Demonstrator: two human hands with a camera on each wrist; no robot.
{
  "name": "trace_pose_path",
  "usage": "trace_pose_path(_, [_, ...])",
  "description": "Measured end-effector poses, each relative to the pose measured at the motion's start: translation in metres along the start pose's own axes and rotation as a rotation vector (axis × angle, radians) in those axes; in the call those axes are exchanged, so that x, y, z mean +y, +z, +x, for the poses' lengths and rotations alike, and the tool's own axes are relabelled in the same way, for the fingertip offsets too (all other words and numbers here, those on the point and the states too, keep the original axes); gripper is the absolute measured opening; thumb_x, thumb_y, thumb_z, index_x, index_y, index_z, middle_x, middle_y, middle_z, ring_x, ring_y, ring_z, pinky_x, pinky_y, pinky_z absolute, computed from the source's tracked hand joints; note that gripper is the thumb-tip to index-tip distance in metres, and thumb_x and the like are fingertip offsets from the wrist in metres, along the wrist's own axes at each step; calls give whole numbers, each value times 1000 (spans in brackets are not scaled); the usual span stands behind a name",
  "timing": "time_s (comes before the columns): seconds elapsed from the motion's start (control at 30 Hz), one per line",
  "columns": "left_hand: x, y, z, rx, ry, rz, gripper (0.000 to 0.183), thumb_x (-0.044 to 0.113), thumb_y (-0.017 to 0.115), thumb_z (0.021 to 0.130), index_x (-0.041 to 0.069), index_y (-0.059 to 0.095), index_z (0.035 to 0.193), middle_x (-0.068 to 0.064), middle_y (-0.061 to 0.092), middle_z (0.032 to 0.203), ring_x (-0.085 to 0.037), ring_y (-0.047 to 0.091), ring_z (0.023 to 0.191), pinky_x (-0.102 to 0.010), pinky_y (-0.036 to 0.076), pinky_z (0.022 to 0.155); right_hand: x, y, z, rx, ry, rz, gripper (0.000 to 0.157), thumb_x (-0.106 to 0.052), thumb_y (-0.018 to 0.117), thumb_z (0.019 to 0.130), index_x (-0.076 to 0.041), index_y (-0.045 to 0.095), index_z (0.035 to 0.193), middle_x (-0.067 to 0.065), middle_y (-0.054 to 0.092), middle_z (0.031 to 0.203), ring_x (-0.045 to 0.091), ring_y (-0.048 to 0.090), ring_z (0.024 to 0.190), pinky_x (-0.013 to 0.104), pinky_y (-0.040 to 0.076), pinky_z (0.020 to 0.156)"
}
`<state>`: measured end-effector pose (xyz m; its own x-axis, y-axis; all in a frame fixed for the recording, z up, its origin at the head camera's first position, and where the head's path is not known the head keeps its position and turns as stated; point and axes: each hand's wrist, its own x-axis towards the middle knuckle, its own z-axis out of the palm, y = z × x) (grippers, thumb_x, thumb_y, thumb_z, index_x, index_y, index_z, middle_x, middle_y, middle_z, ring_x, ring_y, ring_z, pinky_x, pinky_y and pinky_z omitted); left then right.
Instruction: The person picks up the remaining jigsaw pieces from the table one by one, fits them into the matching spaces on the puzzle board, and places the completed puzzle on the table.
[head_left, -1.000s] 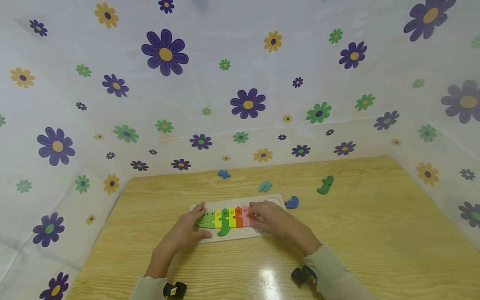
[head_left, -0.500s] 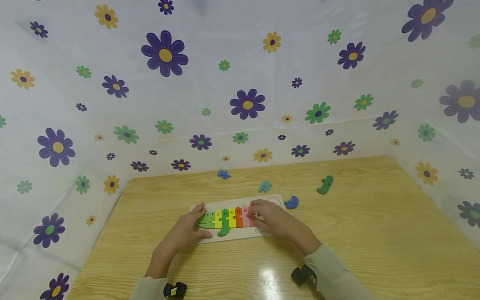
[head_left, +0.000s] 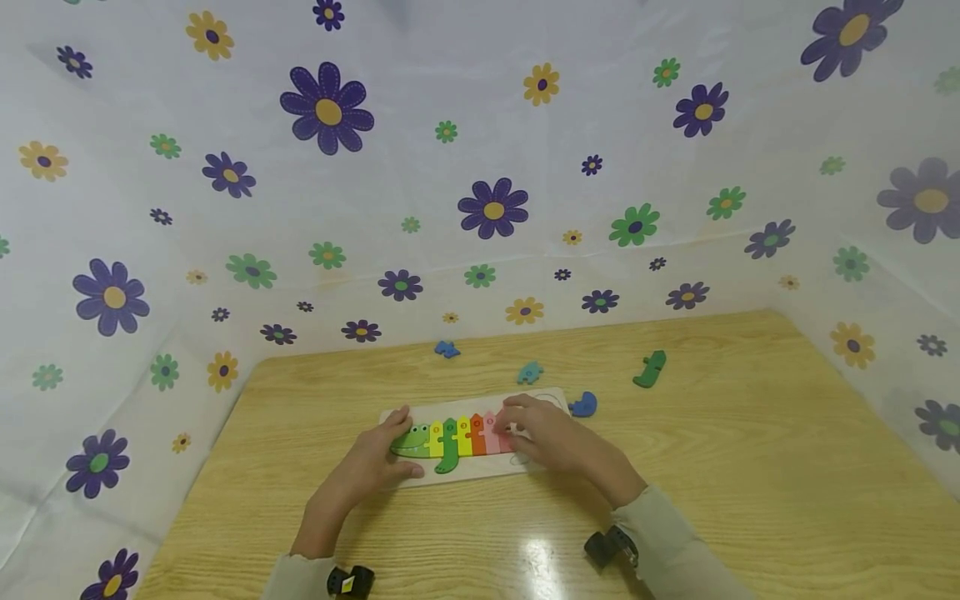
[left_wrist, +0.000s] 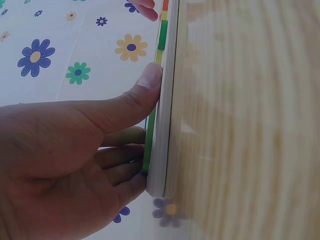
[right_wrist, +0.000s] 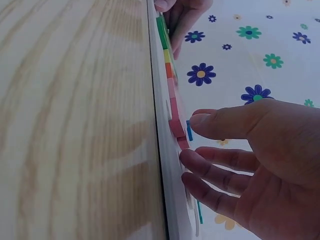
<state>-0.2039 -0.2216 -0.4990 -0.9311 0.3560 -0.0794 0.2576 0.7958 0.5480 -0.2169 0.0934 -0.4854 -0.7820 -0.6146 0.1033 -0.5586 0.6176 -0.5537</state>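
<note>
A pale wooden puzzle board (head_left: 472, 468) lies on the table. A crocodile's green head (head_left: 411, 442) and several yellow, green, orange and pink body pieces sit in a row on it. My left hand (head_left: 367, 457) holds the board's left end, the thumb (left_wrist: 150, 77) on the near side and the fingers around the end. Over the pink end of the row is my right hand (head_left: 551, 435), its fingers loosely bent. In the right wrist view, the fingertips (right_wrist: 187, 157) are close beside a reddish-pink piece (right_wrist: 176, 127); whether they touch it I cannot tell.
Loose pieces lie behind and beside the board: a blue one (head_left: 447, 349) at the back, a light blue one (head_left: 529, 372), a rounded blue one (head_left: 584, 405) by the right end and a dark green leg piece (head_left: 650, 369). A flowered cloth (head_left: 420, 175) surrounds the table's back and sides.
My right hand has shifted very slightly over the pink end, its wrist a little to the right. The left hand and the board stay in place.
</note>
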Motion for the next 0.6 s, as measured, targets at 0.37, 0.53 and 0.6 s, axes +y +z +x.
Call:
trace_pose_path(0.37, [2,-2,-1,-1,10,-15,84,20,83,86,-6,41,153,-22,28,165,-40,24,152,-54,26,121,3,-14,-6,60,32,16,23,-6,66,99,-6,74,121,23,54,147,31,70,110,52,51,105])
trace_pose_path(0.53, [3,-2,-1,-1,5,-17,84,20,84,86,-7,41,153,-22,28,165,-39,24,152,-54,26,121,5,-18,-7,89,47,47,22,-6,65,100,-7,73,121,22,56,144,31,67,113,50,54,101])
trace_pose_path(0.6, [3,-2,-1,-3,2,-18,84,19,84,86,-7,41,153,-22,28,165,-39,24,153,-54,26,121,6,-21,-8,113,32,59,22,-6,65,100,-5,72,121,22,59,141,30,68,109,48,57,97])
